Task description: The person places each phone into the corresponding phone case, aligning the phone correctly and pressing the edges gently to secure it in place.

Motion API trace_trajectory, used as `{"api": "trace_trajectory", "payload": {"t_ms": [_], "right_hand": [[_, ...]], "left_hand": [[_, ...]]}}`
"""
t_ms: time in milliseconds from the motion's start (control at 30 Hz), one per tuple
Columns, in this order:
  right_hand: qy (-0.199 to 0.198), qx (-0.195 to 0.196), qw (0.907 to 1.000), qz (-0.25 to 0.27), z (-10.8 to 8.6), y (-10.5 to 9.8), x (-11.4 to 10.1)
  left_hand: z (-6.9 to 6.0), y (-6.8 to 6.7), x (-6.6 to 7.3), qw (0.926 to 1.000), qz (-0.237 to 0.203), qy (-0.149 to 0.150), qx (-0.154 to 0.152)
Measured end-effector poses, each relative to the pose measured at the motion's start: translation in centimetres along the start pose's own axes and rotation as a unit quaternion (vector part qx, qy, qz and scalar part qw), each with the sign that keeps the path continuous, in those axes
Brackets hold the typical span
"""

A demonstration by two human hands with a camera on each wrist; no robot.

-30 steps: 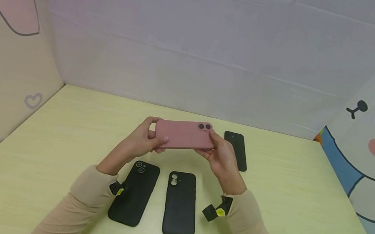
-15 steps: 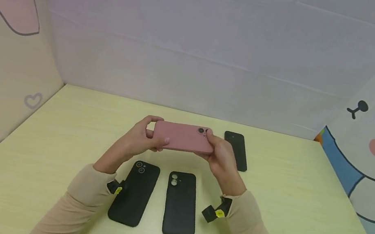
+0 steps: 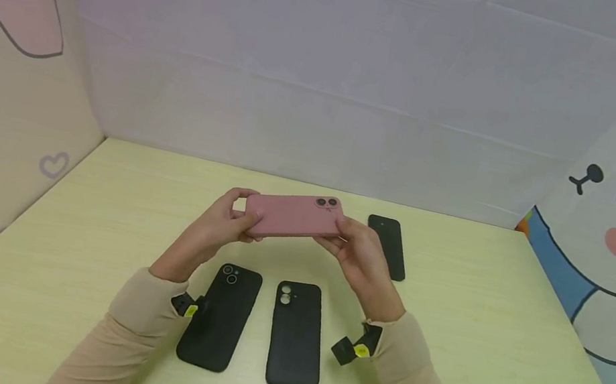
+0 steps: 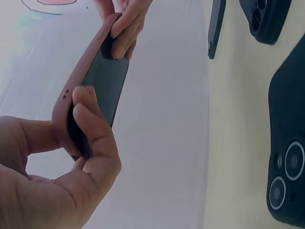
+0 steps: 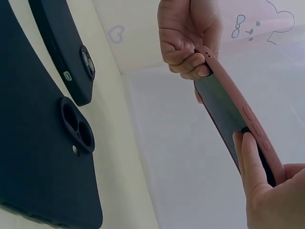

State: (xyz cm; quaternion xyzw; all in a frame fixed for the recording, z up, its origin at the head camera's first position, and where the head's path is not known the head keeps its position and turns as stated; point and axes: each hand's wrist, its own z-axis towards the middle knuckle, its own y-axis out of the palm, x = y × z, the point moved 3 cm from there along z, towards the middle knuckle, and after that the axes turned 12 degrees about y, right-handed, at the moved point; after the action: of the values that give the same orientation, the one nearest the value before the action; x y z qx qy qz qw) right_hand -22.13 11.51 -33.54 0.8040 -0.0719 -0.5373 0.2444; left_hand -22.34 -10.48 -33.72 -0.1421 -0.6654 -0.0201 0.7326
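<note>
A pink phone case [image 3: 288, 216] with a phone inside is held level above the table, its back and two lenses facing up. My left hand [image 3: 217, 224] grips its left end, thumb on the back and fingers curled underneath. At the camera end, my right hand [image 3: 361, 255] pinches it, thumb near the lenses. From below, the left wrist view shows the dark phone screen [image 4: 102, 78] framed by the case, with left fingers bent over its edge. In the right wrist view, right fingers [image 5: 251, 164] press flat against the screen side beneath the case's side buttons.
On the pale table [image 3: 88, 264] lie a black-cased phone [image 3: 219, 320] below my left wrist and a black phone case [image 3: 297, 340] with open camera holes beside it. Another dark phone [image 3: 396, 251] lies behind my right hand. Printed walls [image 3: 325, 86] enclose the table's back and sides.
The pink case has shifted slightly left, its camera end tilting down and then up again. My right thumb, which covered a lens half a second ago, now sits below both lenses.
</note>
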Motion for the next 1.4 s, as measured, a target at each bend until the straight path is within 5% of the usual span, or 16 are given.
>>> {"api": "trace_trajectory", "payload": {"t_ms": [300, 767, 1000, 1233, 1400], "right_hand": [[-0.005, 0.030, 0.9985, -0.045, 0.3, 0.0, 0.2], [0.006, -0.017, 0.9974, -0.070, 0.3, 0.1, 0.1], [0.024, 0.052, 0.9876, -0.146, 0.3, -0.1, 0.3], [0.013, 0.116, 0.9854, -0.124, 0.4, -0.5, 0.4], [0.015, 0.152, 0.9828, -0.103, 0.6, -0.7, 0.6]], "left_hand": [[0.2, -0.7, -0.8, 0.9996, 0.004, -0.001, -0.028], [0.2, -0.9, -0.8, 0.9992, 0.030, -0.019, 0.017], [-0.1, -0.3, -0.7, 0.9989, 0.022, -0.040, 0.001], [-0.2, 0.2, -0.6, 0.9978, 0.027, -0.009, -0.059], [-0.5, 0.7, 0.0, 0.9875, 0.143, 0.042, -0.050]]}}
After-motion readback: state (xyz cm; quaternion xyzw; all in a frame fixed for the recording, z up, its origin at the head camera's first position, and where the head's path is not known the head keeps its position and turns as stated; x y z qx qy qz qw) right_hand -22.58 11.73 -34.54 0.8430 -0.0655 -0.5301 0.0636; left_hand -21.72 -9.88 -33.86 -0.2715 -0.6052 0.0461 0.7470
